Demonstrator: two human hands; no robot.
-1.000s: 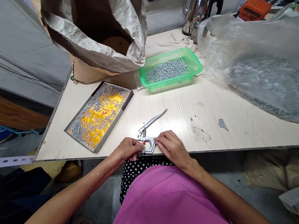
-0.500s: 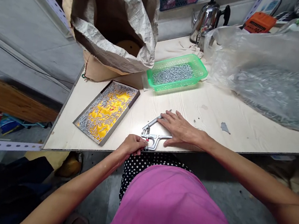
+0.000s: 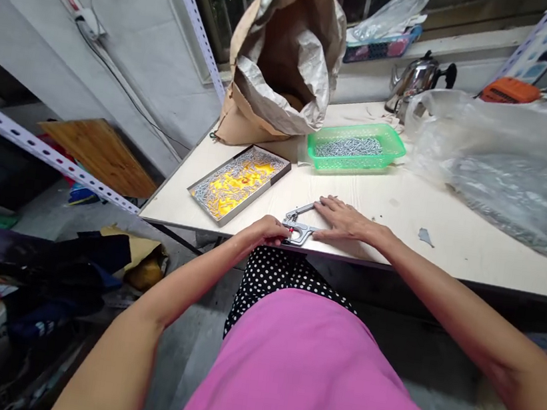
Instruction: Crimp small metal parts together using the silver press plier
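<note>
A silver plier-like hand tool (image 3: 304,234) with a small spring and a red part lies on the table near its front edge, its two handles spread apart. At the tool's jaw end my left hand (image 3: 271,230) is closed in a pinch beside the red part; whatever sits between the fingertips is hidden. My right hand (image 3: 342,219) spans the handle ends, with long fingers over the upper handle and the thumb along the lower one. Behind my left hand lies a shallow tray (image 3: 275,180) of small silver metal pins (image 3: 207,191) on a yellow lining.
A green plastic basket (image 3: 399,147) holds more small metal pieces. Behind the tray stands an open paper sack (image 3: 250,111). A clear plastic bag (image 3: 521,197) of metal pieces fills the right side. A metal kettle (image 3: 418,79) and a grey scrap (image 3: 425,236) are on the table.
The view has tilted up and turned left, so the table things appear smaller and shifted right. My left hand stays at the jaw; my right hand remains at the still-spread handles.
</note>
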